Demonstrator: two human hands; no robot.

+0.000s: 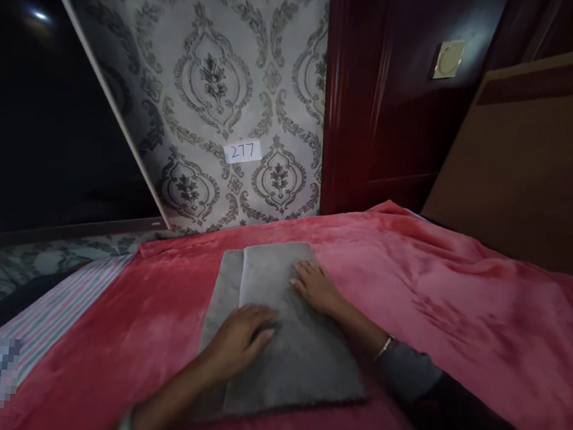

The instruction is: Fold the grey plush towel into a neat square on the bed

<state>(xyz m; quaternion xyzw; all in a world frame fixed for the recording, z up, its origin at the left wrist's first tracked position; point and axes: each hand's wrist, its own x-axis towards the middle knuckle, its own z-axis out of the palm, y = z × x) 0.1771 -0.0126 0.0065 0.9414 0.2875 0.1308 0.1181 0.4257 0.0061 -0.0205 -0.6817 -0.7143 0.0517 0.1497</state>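
A grey cloth, soft-looking and folded over on itself, lies flat on a pink-red blanket. On its left side a strip of the lower layer shows beyond the upper layer's edge. My left hand rests on the middle of the cloth, with the fingers stretched out and the thumb apart. Farther up, near the cloth's right edge, my right hand lies with its fingers spread on the surface. Neither hand grips anything. A band circles each wrist.
The pink-red blanket spreads under the cloth, rumpled at the right. Striped fabric shows at its left. A large dark screen stands at the left, a brown board at the right. A paper label reading 277 is on the patterned wall.
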